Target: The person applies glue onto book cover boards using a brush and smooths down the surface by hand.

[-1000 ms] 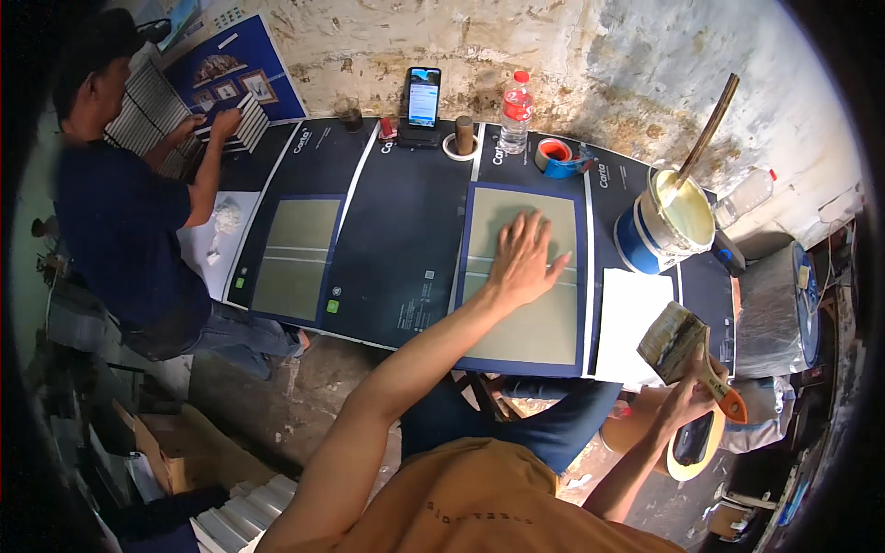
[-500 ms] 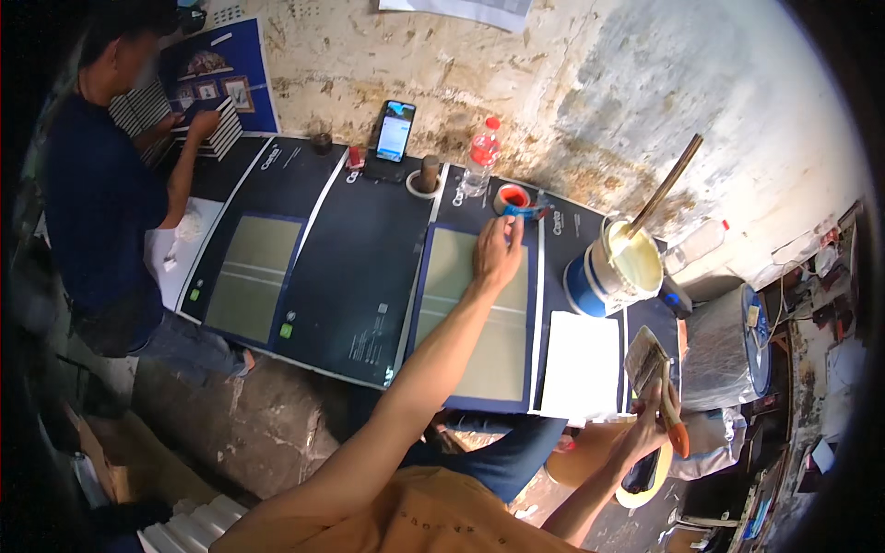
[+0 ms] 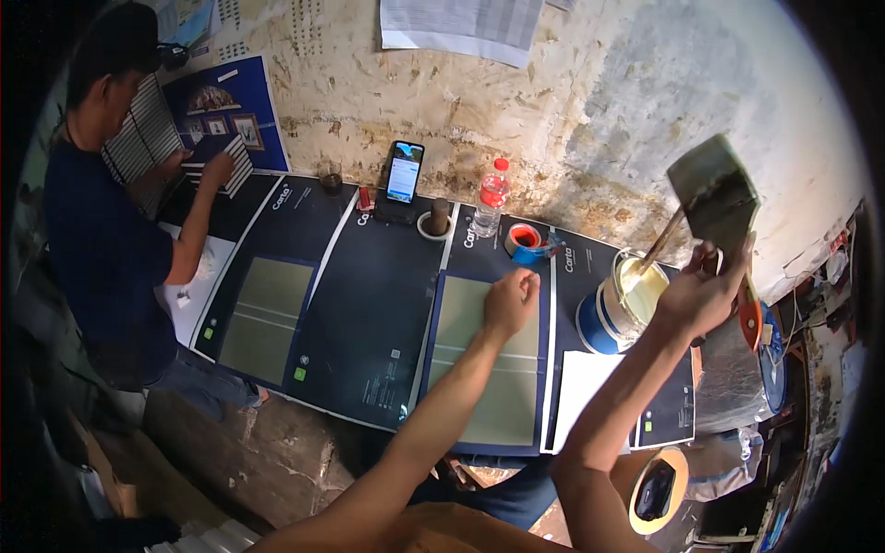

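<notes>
My right hand point(image 3: 698, 302) is raised at the right, gripping a wide flat brush point(image 3: 714, 195) with a stained head and an orange-ended handle. Below it to the left stands a blue and white bucket point(image 3: 599, 321) of pale cream paste, a stick point(image 3: 666, 238) leaning in it. My left hand point(image 3: 510, 306) hovers over or rests on a dark blue sheet bearing grey-green boards point(image 3: 493, 392); I cannot tell whether it touches. Its fingers are curled together, and anything inside them is hidden. White paper point(image 3: 581, 392) lies right of the sheet, partly behind my right forearm.
A similar board-covered sheet point(image 3: 263, 323) lies to the left. Along the wall stand a phone point(image 3: 403, 175), a bottle point(image 3: 491, 201) and tape rolls point(image 3: 525, 238). A co-worker point(image 3: 106, 240) at the far left holds striped-edged books point(image 3: 221, 158). A wrapped drum point(image 3: 733, 378) stands right.
My right hand has lifted the brush from the table's front right edge to above the bucket's right side. My left hand has curled tighter near the same sheet. The view has tilted upward.
</notes>
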### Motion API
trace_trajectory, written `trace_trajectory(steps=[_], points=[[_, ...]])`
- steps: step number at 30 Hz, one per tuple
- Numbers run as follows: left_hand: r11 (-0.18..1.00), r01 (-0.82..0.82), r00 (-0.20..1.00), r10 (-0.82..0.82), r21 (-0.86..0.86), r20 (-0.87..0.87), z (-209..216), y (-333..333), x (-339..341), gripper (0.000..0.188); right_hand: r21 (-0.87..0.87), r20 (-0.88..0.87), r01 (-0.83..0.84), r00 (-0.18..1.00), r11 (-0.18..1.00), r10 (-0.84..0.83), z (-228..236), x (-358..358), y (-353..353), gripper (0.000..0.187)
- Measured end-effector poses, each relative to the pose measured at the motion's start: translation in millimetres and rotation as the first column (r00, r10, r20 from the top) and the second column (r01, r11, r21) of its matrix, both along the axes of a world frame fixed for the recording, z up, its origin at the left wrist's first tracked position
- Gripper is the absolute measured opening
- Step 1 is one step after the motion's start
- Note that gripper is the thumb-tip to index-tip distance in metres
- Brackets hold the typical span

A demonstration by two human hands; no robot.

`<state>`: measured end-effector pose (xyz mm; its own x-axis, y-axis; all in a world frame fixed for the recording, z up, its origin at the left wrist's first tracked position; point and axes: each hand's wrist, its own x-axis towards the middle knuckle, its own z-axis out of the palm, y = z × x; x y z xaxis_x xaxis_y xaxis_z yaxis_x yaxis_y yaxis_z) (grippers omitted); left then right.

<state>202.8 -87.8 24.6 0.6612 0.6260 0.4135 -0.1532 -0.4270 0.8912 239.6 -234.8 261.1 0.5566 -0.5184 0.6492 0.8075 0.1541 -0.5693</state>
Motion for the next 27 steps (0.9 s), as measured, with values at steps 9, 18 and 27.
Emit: trace_trajectory(steps=[9,18,27], points=[[0.998,0.039,0.997,-0.036,0.044,-0.068,7,-2,-1,0.020,0.555,0.076,-0.484,0.840,0.677,0.538,-41,57,64,0.032],[0.999,0.038,0.993,-0.034,0.037,-0.113,3,9,6,0.015,0.580,0.026,-0.393,0.885,0.714,0.465,-68,93,40,0.027],[0.999,0.015,0.998,-0.013,0.028,-0.061,1,7,9,0.014,0.619,0.080,-0.244,0.965,0.747,0.248,-68,88,-16,0.029]])
